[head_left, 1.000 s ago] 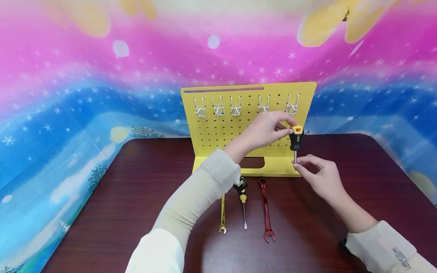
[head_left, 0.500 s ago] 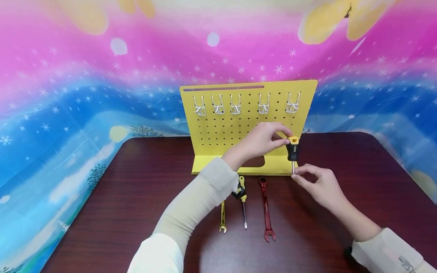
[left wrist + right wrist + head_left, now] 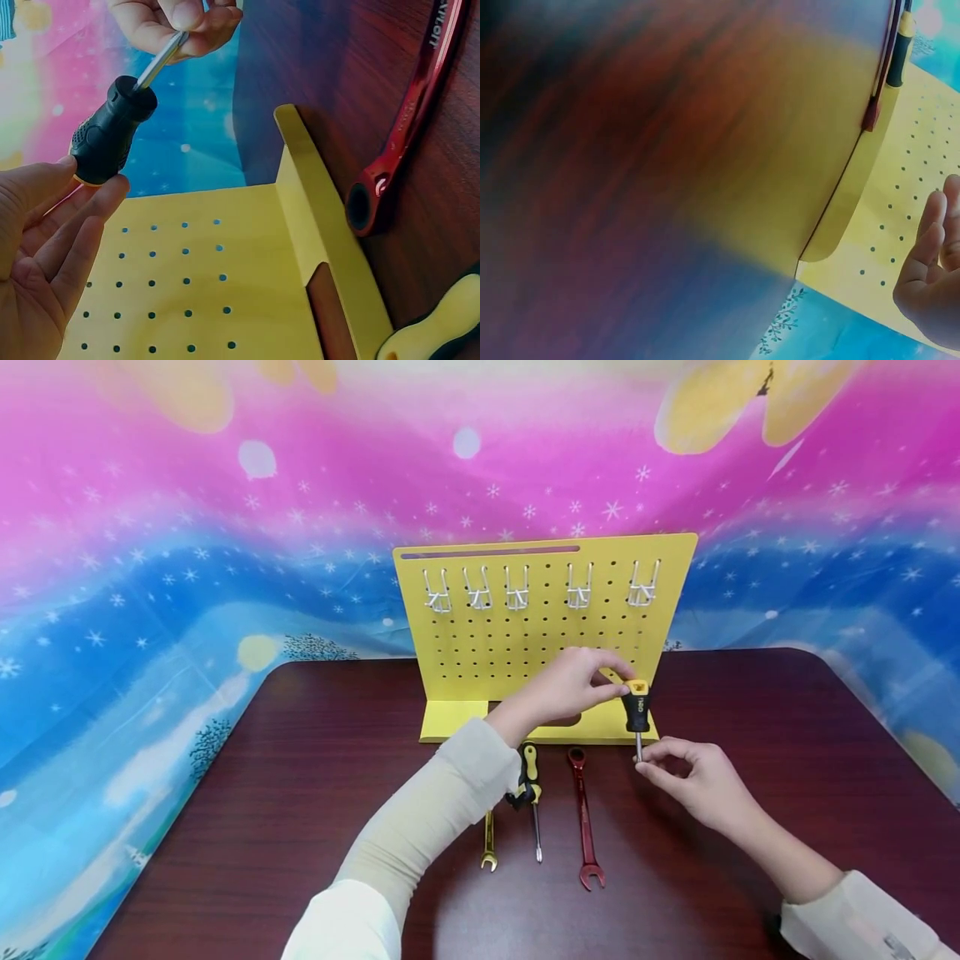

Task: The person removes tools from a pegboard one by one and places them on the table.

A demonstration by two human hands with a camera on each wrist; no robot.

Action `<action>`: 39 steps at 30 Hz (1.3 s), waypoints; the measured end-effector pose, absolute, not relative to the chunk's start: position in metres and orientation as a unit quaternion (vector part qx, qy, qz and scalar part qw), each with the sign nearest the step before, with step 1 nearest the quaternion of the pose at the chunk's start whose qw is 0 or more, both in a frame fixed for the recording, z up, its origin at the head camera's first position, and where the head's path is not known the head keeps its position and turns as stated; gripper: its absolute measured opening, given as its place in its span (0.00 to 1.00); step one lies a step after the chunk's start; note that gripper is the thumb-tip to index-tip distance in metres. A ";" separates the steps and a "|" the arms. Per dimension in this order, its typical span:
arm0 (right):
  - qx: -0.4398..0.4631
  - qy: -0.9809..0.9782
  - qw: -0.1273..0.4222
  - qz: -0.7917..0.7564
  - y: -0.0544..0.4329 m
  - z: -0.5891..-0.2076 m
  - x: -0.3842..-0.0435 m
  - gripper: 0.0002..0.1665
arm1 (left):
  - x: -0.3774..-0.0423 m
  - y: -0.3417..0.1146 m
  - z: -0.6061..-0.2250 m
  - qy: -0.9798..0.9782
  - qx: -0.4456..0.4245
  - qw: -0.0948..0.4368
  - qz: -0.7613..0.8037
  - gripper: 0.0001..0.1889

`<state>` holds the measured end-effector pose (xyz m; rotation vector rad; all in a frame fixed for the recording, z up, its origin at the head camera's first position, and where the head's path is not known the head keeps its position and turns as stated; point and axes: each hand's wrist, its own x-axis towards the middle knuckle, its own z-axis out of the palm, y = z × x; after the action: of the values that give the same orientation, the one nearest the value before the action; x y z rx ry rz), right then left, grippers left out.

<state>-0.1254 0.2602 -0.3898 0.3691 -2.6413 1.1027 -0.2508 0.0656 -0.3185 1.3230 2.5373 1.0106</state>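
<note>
A short stubby screwdriver (image 3: 637,713) with a black handle and yellow cap hangs upright, tip down, before the pegboard's right end. My left hand (image 3: 579,683) pinches the top of its handle between thumb and fingers. Lower down, my right hand (image 3: 699,778) pinches the metal shaft near its tip. In the left wrist view the black handle (image 3: 112,139) meets my left fingertips, and the other hand's fingers (image 3: 184,15) cover the shaft's end. On the table lie a red wrench (image 3: 585,827), a longer yellow-black screwdriver (image 3: 535,810) and a gold wrench (image 3: 489,843), partly hidden by my left sleeve.
A yellow pegboard (image 3: 487,647) stands at the back of the dark wooden table (image 3: 330,793), with several white wire hooks (image 3: 517,589) along its top. Its base lip juts forward behind the tools. A printed cloth (image 3: 360,468) hangs behind.
Both hands have lowered the short screwdriver together, moving it slightly left and nearer to me. The hooks at the right have come fully into sight. The tools on the table have not moved.
</note>
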 end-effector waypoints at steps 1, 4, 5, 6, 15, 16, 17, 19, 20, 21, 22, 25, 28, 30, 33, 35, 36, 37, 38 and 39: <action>0.128 -0.909 0.123 0.377 0.260 -0.390 -0.125 0.05 | -0.250 0.065 -0.320 0.835 0.435 0.054 0.332 0.13; 0.130 -0.913 0.110 0.370 0.261 -0.391 -0.123 0.05 | -0.249 0.065 -0.324 0.837 0.432 0.059 0.330 0.13; 0.133 -0.914 0.106 0.368 0.262 -0.392 -0.123 0.05 | -0.249 0.064 -0.325 0.838 0.431 0.062 0.330 0.13; 0.135 -0.915 0.102 0.367 0.262 -0.393 -0.122 0.05 | -0.248 0.065 -0.326 0.838 0.430 0.067 0.329 0.13; 0.138 -0.922 0.068 0.356 0.265 -0.394 -0.118 0.03 | -0.249 0.067 -0.338 0.834 0.427 0.083 0.338 0.11; 0.136 -0.923 0.062 0.356 0.265 -0.394 -0.117 0.03 | -0.249 0.067 -0.341 0.834 0.425 0.085 0.341 0.11; 0.134 -0.924 0.056 0.355 0.266 -0.395 -0.117 0.02 | -0.250 0.067 -0.343 0.833 0.423 0.089 0.345 0.11; 0.129 -0.925 0.045 0.354 0.266 -0.395 -0.116 0.02 | -0.251 0.067 -0.348 0.831 0.418 0.098 0.353 0.10; 0.127 -0.926 0.038 0.353 0.267 -0.396 -0.115 0.02 | -0.251 0.068 -0.350 0.830 0.417 0.102 0.357 0.10; 0.125 -0.927 0.034 0.352 0.267 -0.396 -0.115 0.02 | -0.251 0.068 -0.353 0.828 0.417 0.105 0.358 0.10; 0.124 -0.927 0.029 0.352 0.267 -0.396 -0.114 0.02 | -0.252 0.068 -0.355 0.827 0.418 0.109 0.360 0.10; 0.120 -0.927 0.016 0.355 0.268 -0.399 -0.112 0.02 | -0.251 0.070 -0.361 0.827 0.422 0.110 0.355 0.11; 0.116 -0.925 -0.002 0.361 0.268 -0.401 -0.111 0.02 | -0.250 0.072 -0.364 0.828 0.425 0.111 0.349 0.10; 0.114 -0.924 -0.015 0.365 0.267 -0.402 -0.110 0.02 | -0.249 0.072 -0.366 0.827 0.426 0.114 0.349 0.10; 0.115 -0.922 -0.030 0.369 0.267 -0.402 -0.110 0.02 | -0.248 0.074 -0.369 0.825 0.426 0.120 0.351 0.09; 0.119 -0.920 -0.035 0.372 0.267 -0.402 -0.110 0.03 | -0.247 0.074 -0.371 0.825 0.425 0.123 0.352 0.09; 0.121 -0.919 -0.038 0.373 0.268 -0.403 -0.110 0.03 | -0.247 0.074 -0.372 0.825 0.424 0.125 0.353 0.09; 0.124 -0.918 -0.039 0.376 0.268 -0.403 -0.110 0.03 | -0.247 0.074 -0.373 0.825 0.423 0.127 0.353 0.09; 0.126 -0.916 -0.042 0.377 0.269 -0.403 -0.110 0.03 | -0.247 0.074 -0.374 0.825 0.423 0.127 0.352 0.09; 0.129 -0.915 -0.046 0.379 0.270 -0.404 -0.111 0.03 | -0.247 0.074 -0.375 0.825 0.422 0.130 0.353 0.09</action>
<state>-0.1106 0.2696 -0.4039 0.4170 -2.9630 1.2278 -0.2466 0.0741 -0.3750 1.2259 2.3967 1.0241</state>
